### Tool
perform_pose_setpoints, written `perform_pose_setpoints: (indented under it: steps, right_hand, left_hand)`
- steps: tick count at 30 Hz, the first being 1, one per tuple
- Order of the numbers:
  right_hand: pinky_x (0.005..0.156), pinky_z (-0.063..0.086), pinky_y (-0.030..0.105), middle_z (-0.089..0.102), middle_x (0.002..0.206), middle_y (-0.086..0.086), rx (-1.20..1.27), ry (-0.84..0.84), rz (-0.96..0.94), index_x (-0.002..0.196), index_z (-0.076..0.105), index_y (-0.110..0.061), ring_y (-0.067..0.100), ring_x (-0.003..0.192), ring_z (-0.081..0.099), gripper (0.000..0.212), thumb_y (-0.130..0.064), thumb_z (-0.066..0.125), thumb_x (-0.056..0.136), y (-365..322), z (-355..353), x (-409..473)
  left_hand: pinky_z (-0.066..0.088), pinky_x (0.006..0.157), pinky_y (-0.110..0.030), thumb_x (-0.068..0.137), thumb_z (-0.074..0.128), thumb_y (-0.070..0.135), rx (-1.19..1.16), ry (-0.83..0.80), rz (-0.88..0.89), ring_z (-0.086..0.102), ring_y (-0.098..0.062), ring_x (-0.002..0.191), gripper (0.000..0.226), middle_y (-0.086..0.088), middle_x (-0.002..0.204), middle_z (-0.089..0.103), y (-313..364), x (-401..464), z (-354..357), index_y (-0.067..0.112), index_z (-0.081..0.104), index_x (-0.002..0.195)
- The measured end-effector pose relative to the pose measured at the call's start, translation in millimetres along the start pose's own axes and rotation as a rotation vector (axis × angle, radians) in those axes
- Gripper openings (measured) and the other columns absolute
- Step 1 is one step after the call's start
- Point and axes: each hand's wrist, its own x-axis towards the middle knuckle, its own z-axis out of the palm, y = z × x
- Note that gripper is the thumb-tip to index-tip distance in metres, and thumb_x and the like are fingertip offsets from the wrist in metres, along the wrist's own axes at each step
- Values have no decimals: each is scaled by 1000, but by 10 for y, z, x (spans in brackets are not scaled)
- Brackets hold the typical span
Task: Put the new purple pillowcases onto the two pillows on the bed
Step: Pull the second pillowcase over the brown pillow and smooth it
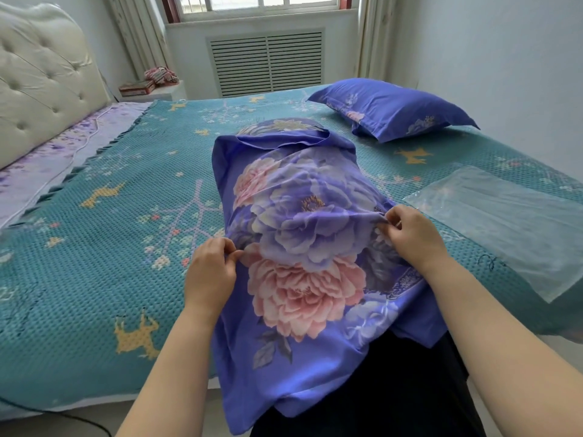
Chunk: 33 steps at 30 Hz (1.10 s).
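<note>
We note the purple pillowcase [303,247] at the near edge of the bed [94,247], its far end resting on the bedspread and its near end hanging over the edge toward the person. The cloth is thin, smooth and slightly glossy, printed with large pink and lavender peonies on a violet ground. It bulges in a rounded, elongated form, so a pillow fills its far part; a flap folds across the far end, and the near part hangs flat and loose.

We record both hands as pinching the fabric: the left hand [211,272] grips the left side fold between thumb and curled fingers, and the right hand [413,238] gathers puckered cloth at the right side. The hands are apart, with the case between them.

A second pillow [394,108], already in a matching purple case, lies plump and rectangular near the far right corner of the bed. The bedspread is teal, waffle-textured, with yellow deer motifs. A clear, flat plastic bag [511,222] lies by the right edge. The headboard [41,74] is cream, tufted and buttoned.
</note>
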Motion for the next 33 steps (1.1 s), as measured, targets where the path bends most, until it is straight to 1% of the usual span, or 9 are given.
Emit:
perform_pose_setpoints:
  steps: [7,12,15,18,20,22,26,29,33]
  right_hand:
    - [68,31,31,54,83,7,153,-25,62,93,45,-14,25,77,49,8,-19,51,95,-74,-14,203]
    - [67,29,30,53,84,9,224,-46,118,91,47,-12,21,79,46,15,-25,53,95,-100,-63,562]
    - [63,39,30,55,74,6,462,-312,158,81,53,-12,19,73,50,27,-35,68,83,3,-141,645]
    - [66,48,30,62,76,8,450,-590,208,82,62,-2,19,74,56,29,-21,81,70,214,-191,712]
    - [63,40,31,58,68,9,203,-430,122,75,63,0,18,69,50,25,-19,79,73,302,-143,771]
    - [61,36,33,59,66,14,32,-216,96,72,65,-4,23,66,53,26,-28,73,81,323,-47,779]
    - [65,37,35,62,79,20,-67,-107,219,72,59,-10,36,80,59,37,-40,55,92,259,162,704]
    - [64,38,36,60,72,16,41,-104,231,73,59,-8,33,76,58,38,-40,55,93,239,222,656]
    - [55,38,24,54,64,6,425,-258,200,73,62,-8,16,63,48,15,-14,67,87,281,238,504]
  left_hand:
    - [36,67,-35,93,54,17,-140,36,-71,49,-27,74,9,-7,81,57,219,329,-156,12,49,87]
    - [31,70,-30,97,47,17,-298,-94,-225,48,-21,80,8,-1,78,52,310,753,-51,12,47,91]
    - [39,72,-34,96,52,31,-456,-300,-303,52,-19,81,19,-6,82,58,226,931,-51,14,54,88]
    - [37,63,-30,83,69,37,-380,-558,-243,48,-12,67,28,-2,72,58,113,931,-147,12,58,81]
    - [29,55,-29,79,75,33,-208,-605,-162,40,-11,58,32,4,59,45,54,886,-137,14,52,66]
    - [27,52,-33,80,71,39,-48,-479,-140,41,-17,56,42,3,54,43,39,847,-84,15,45,59]
    - [35,59,-37,85,49,61,240,-284,-141,53,-30,70,53,-7,65,53,57,781,-12,13,48,64]
    - [37,58,-36,85,45,66,318,-381,-190,52,-28,68,57,-7,66,56,-42,634,-12,13,51,65]
    - [52,61,-42,85,63,43,-5,-508,-412,56,-27,58,39,-8,59,55,-300,477,-30,11,52,65]
